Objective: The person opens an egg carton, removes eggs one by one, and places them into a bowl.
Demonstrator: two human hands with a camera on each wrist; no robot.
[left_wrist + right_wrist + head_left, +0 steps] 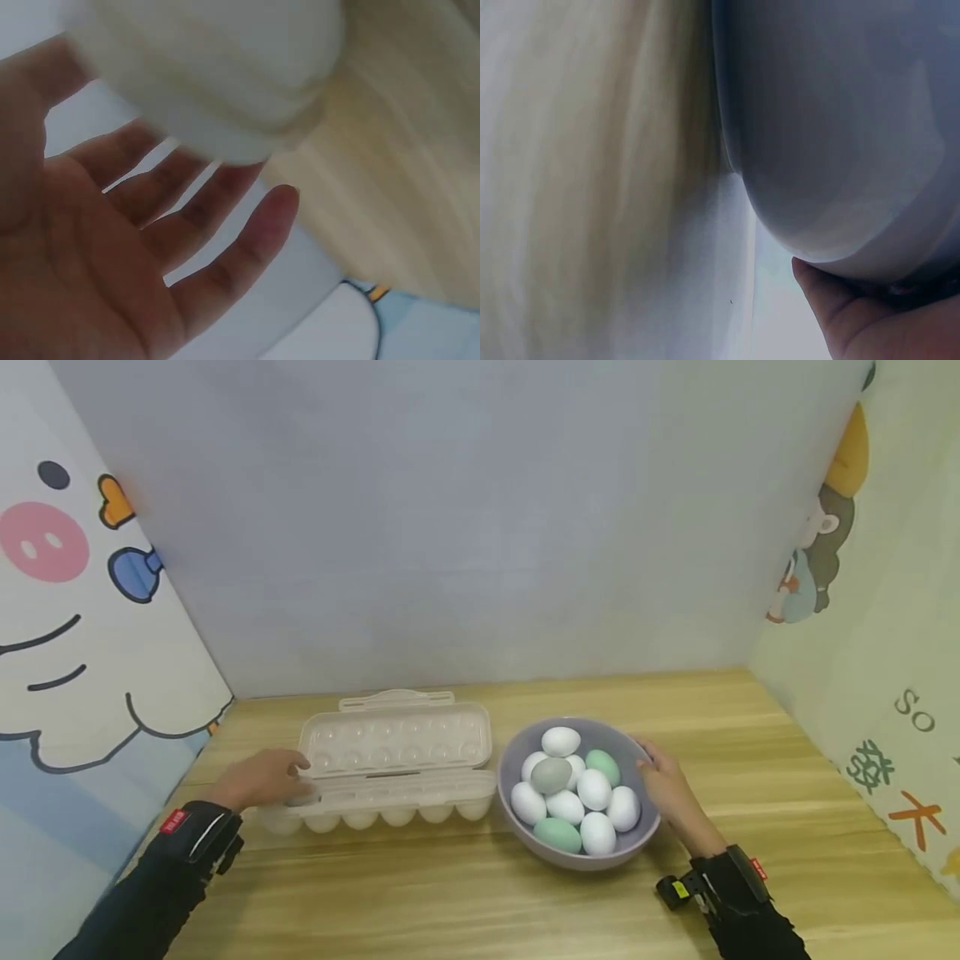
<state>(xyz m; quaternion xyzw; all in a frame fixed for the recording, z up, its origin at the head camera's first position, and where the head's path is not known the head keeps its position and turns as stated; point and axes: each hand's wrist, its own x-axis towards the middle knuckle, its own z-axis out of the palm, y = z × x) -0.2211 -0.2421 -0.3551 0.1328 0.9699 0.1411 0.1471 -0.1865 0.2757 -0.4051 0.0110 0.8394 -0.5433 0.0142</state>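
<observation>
A pale plastic egg carton [397, 735] lies at the left of the table, its dimpled lid folded back and a row of rounded cups facing me. My left hand [262, 778] holds the carton's left end. In the left wrist view, the fingers [225, 277] of that hand spread below and behind the blurred carton end [217, 67]. To the right stands a grey-purple bowl [517, 832] of white, green and greyish eggs [595, 789]. My right hand [671, 787] grips its right rim, with the thumb [836, 300] against the outer wall in the right wrist view.
The wooden table [420, 902] runs back to a plain grey wall [450, 527]. Cartoon-printed panels stand at the left [82, 635] and right [885, 652]. Carton and bowl sit close side by side.
</observation>
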